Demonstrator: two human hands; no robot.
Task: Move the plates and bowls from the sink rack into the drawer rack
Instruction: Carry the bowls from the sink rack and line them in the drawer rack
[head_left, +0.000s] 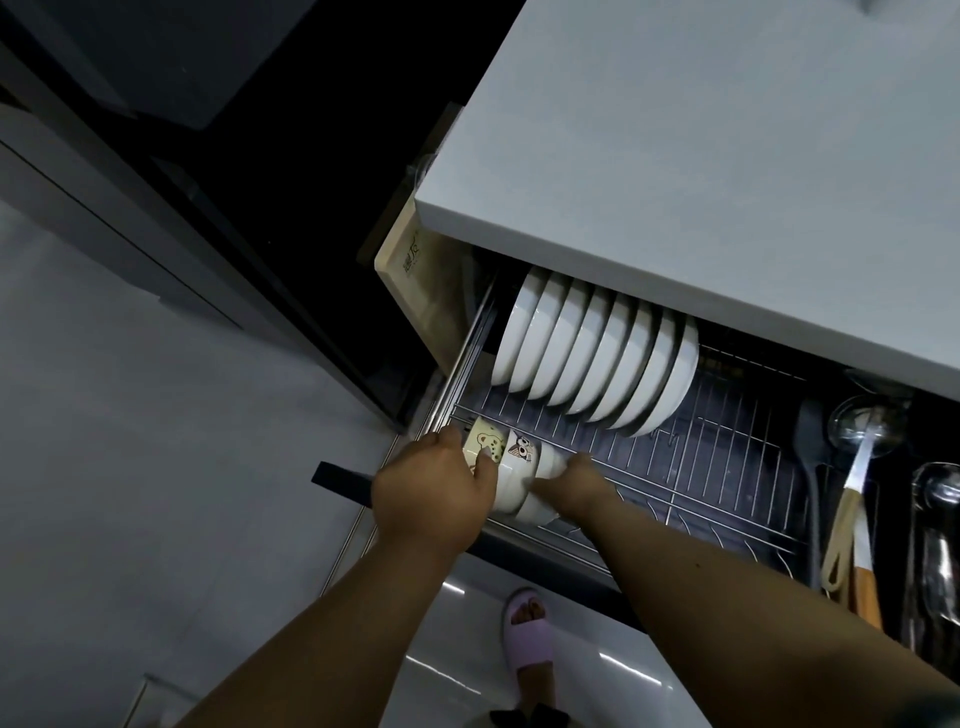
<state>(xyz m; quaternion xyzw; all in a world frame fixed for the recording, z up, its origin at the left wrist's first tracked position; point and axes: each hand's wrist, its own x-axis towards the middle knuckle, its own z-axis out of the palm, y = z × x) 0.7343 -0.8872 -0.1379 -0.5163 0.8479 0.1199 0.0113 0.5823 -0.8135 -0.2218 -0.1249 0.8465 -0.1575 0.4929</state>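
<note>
The drawer rack (717, 457) is pulled out below the white countertop. Several white plates (592, 353) stand on edge in a row at its back left. At the front left corner lie small bowls with cartoon animal prints (519, 457), on their sides. My left hand (431, 493) grips them from the left, fingers curled over the cream bowl. My right hand (571, 483) presses on them from the right, its fingers partly hidden behind the bowls. The sink rack is out of view.
The white countertop (727, 156) overhangs the back of the drawer. A side compartment on the right holds a black spatula (810, 441), a ladle (862, 431) and wooden-handled utensils. A wooden board (415, 280) stands left of the drawer. My slippered foot (527, 634) is on the floor below.
</note>
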